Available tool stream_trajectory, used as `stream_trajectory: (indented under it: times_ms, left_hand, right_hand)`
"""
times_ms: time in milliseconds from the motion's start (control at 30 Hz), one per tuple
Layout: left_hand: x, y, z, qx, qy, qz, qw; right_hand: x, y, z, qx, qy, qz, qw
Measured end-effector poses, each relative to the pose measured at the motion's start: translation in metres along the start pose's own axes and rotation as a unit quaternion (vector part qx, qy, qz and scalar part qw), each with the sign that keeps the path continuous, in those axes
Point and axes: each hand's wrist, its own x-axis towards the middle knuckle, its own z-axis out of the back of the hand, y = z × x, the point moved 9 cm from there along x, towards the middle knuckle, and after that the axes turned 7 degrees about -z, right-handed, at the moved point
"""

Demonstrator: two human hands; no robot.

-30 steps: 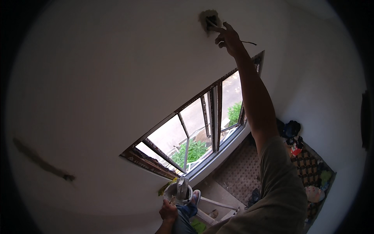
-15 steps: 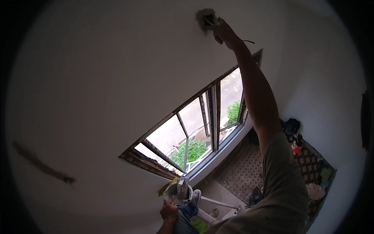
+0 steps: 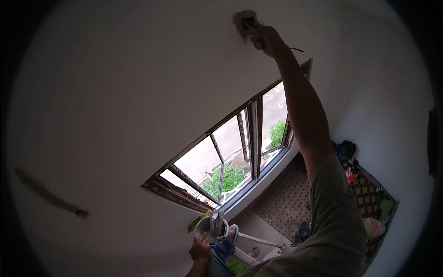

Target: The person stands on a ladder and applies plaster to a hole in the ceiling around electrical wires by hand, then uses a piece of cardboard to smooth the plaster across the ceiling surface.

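Observation:
My right hand (image 3: 266,39) is raised high against the white wall, its fingers closed round a slim, light-tipped tool whose kind I cannot make out. The tool's tip reaches a dark square hole (image 3: 249,23) ringed with rough grey plaster. Low down, my left hand (image 3: 200,249) is closed at the near rim of a small bucket (image 3: 198,228) smeared with grey-white material. A pale scrap (image 3: 206,237) shows by its fingers. Inside the bucket stands a flat, greyish, coated tool (image 3: 215,220), leaning on the far rim.
Below the hole is a brown-framed window (image 3: 221,157) with its panes ajar. Under me are white wooden stand legs (image 3: 258,241) and my sandalled foot (image 3: 233,233). Patterned mats (image 3: 288,203) and bags (image 3: 345,150) lie on the floor. A grey patched groove (image 3: 48,194) marks the left wall.
My right hand has turned slightly at the hole, its fingers now curled more tightly. My left hand and the bucket have stayed put.

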Motion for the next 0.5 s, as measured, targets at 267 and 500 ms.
stream_trajectory:
  times_ms: [267,500]
  left_hand:
    - [0.000,-0.001,0.001,0.008,0.005,0.013,1.000]
    - [0.000,0.004,-0.003,-0.001,0.006,0.012,1.000]
  right_hand:
    - [0.002,0.004,-0.006,0.029,-0.037,0.032,0.998]
    - [0.012,0.009,-0.003,-0.030,-0.018,0.042,0.999]
